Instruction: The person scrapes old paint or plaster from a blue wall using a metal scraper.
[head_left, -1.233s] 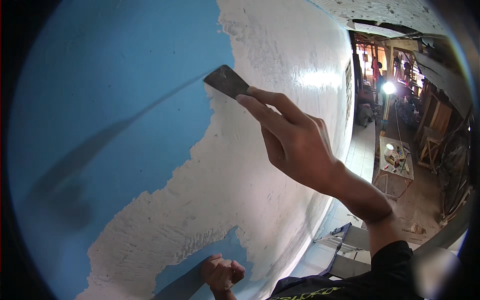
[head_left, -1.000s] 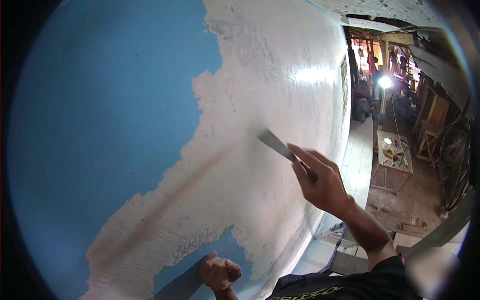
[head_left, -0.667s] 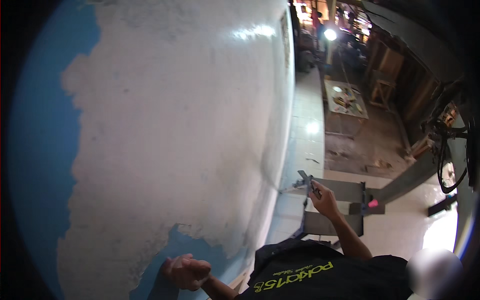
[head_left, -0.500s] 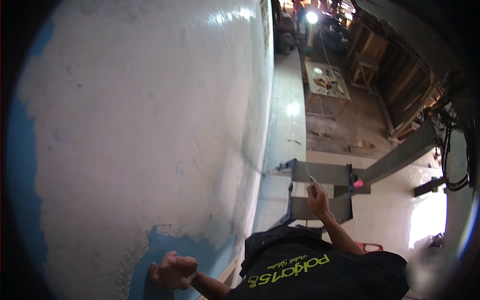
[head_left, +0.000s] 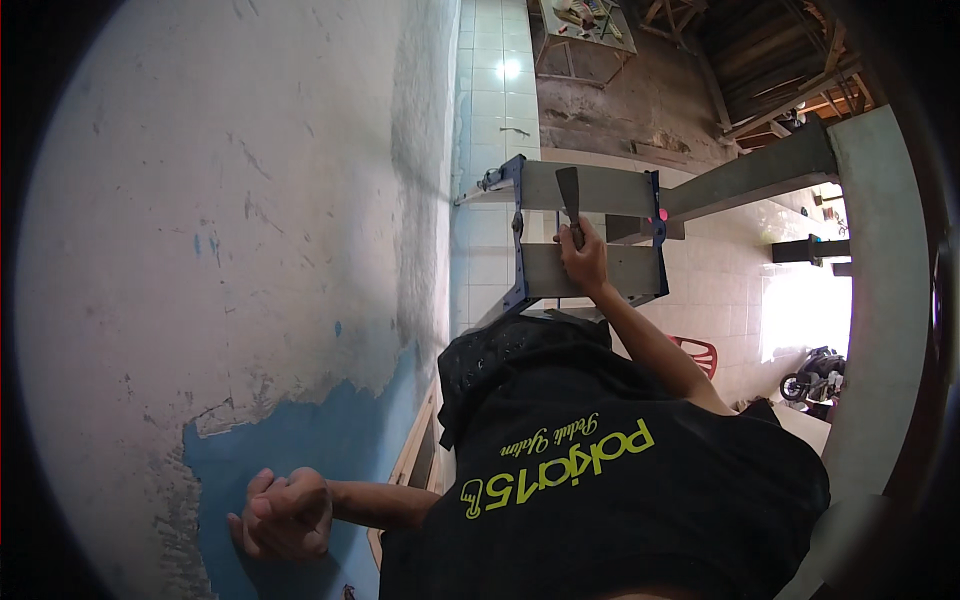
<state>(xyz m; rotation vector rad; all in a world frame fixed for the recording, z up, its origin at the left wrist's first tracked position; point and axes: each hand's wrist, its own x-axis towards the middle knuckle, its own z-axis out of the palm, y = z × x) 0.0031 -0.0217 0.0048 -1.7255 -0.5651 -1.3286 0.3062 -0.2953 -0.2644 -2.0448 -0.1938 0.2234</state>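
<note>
My right hand (head_left: 585,255) is closed round the handle of a putty knife (head_left: 569,190), its flat blade pointing away from me. It is above the grey steps of a stepladder (head_left: 590,190) with dark blue side rails. My left hand (head_left: 285,512) is curled up at the wall, over a blue patch (head_left: 350,425) at the lower left. Its fingers are bent, and I cannot make out what is inside them, if anything. Beside the blue lies a broad whitish skim coat (head_left: 230,230) with ragged edges and small scrapes.
Pale floor tiles (head_left: 490,110) run along the wall foot. Farther off stands a work table (head_left: 600,35) with items on it. A concrete beam (head_left: 750,175) slants to the right, with a red plastic chair (head_left: 697,355) and a motorcycle (head_left: 815,375) beyond.
The view has shifted, so the ladder and table appear higher and farther left. The putty knife's blade has turned from edge-on to flat toward me. My left hand stays curled at the blue patch.
</note>
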